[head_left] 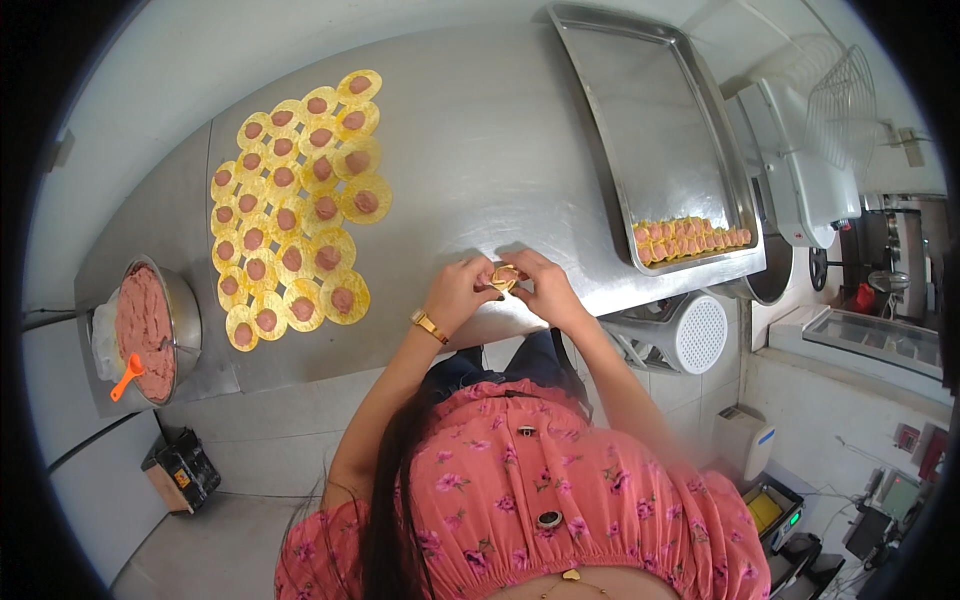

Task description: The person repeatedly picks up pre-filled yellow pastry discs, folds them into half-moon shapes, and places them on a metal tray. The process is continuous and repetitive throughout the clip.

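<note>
Between my fingers, over the front edge of the steel table, is a small dumpling (503,278) in a yellow wrapper. My left hand (462,287) pinches it from one side, my right hand (545,288) from the other; the fingertips partly hide it. To the left, several round yellow wrappers (243,333) lie in rows, each with a dab of pink meat filling (342,299) at its middle. Finished dumplings (690,240) stand packed together along the near end of a large metal tray (660,130) on the right.
A steel bowl (188,325) of pink ground meat (147,320) stands at the table's left end, an orange spoon (127,377) in it. Beyond the tray is a white machine (800,160). A white stool (695,333) with a perforated round seat is below the table's right edge.
</note>
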### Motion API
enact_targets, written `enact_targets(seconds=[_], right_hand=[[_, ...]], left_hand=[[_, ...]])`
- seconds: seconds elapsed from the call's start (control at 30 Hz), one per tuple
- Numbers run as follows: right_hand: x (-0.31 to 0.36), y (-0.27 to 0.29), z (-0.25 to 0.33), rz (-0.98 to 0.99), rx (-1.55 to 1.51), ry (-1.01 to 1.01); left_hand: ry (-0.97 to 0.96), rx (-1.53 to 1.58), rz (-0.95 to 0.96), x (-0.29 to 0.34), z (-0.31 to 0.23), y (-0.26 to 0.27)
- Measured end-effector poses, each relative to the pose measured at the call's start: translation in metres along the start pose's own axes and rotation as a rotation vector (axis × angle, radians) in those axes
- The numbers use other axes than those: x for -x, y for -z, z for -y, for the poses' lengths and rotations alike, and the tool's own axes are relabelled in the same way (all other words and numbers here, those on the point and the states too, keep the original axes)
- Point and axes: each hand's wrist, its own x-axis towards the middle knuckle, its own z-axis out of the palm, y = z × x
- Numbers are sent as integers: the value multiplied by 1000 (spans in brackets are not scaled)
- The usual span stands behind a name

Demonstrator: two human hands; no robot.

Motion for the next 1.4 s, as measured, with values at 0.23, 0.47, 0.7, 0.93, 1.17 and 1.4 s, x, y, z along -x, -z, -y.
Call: enact_targets(seconds=[0.23,0.47,0.7,0.93,1.17,1.4], right_hand=[[-4,1,2,77,66,1],[-4,1,7,70,111,-14],[-3,1,8,-20,69,28],[2,-2,8,75,105,-104],[5,-4,12,-21,225,-59],[9,-2,7,-128,204,-1]], left_hand=[[-44,-15,25,0,2,-1],[-50,-62,12,1,0,-1],[-28,14,-8,5,1,-7],[-25,-30,-72,3,2,-8],[-41,4,-88,5,-2,-12],[-25,24,-164,6,-3,-16]])
